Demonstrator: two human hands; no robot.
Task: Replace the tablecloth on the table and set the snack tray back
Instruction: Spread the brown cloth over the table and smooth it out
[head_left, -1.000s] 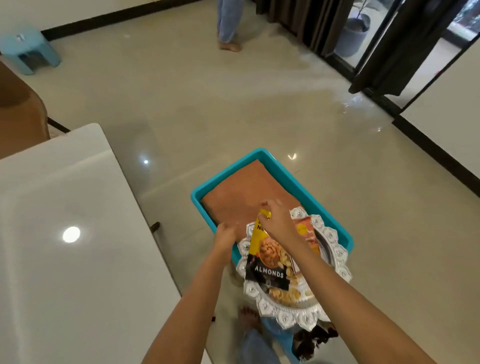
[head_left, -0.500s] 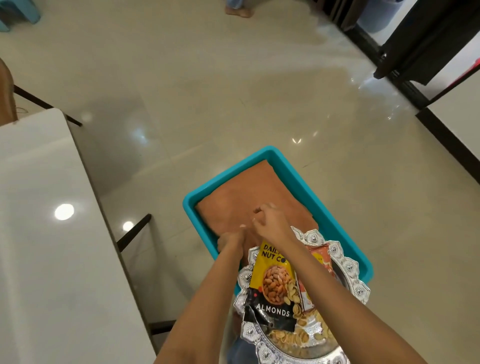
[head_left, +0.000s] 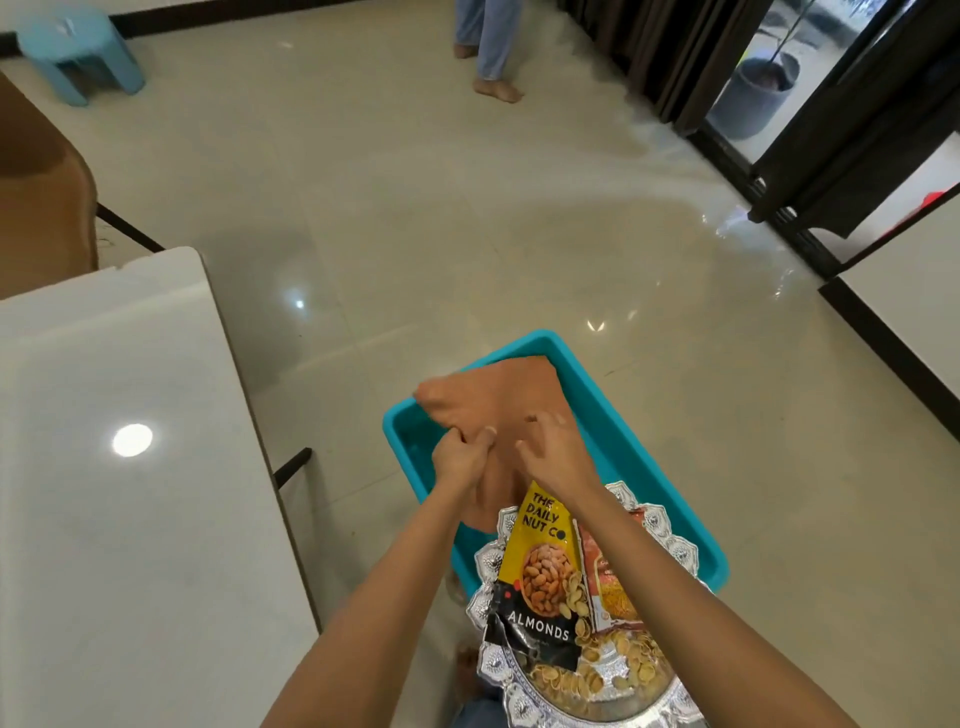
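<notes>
our left hand (head_left: 460, 460) pinches brown cloth (head_left: 498, 400) | right hand (head_left: 553, 449) fingers spread on it | cloth's long axis runs away from us along teal tub (head_left: 613, 415)

snack tray (head_left: 519, 696): near rim cut by bottom edge | tablecloth (head_left: 498, 400): near end hidden behind hands | table (head_left: 104, 467): cropped left

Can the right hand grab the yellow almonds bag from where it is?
Probably yes. The right hand hovers just beyond the almonds bag, which lies uncovered atop the silver tray; only the hand's own forearm crosses above it.
</notes>
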